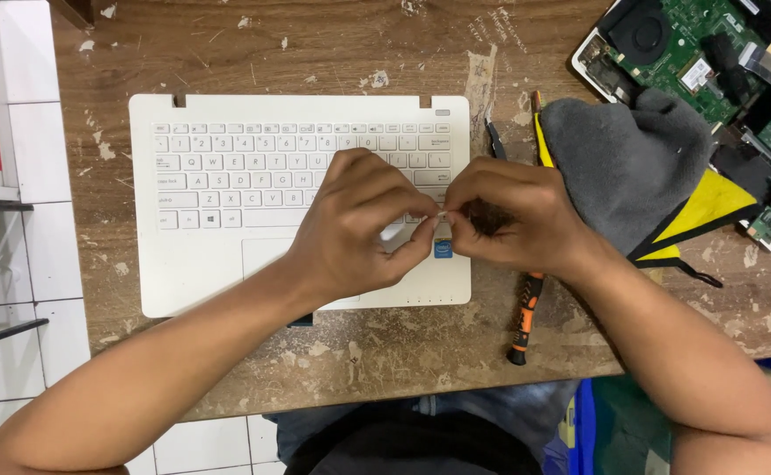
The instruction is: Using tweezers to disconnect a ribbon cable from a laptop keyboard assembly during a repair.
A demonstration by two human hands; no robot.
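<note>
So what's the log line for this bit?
left hand: pinching small white bit | right hand: pinching it too | over keyboard | screwdriver: on table

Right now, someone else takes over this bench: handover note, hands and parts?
Left hand and right hand: fingertips pinched together over the lower right of the white keyboard panel, on something small and pale, too small to identify.
The panel lies flat on the worn wooden table, keys up.
Orange-handled screwdriver lies under the right wrist. Grey and yellow cloth right of it, opened laptop base with green circuit board at top right.
Done or left: cannot tell.
</note>
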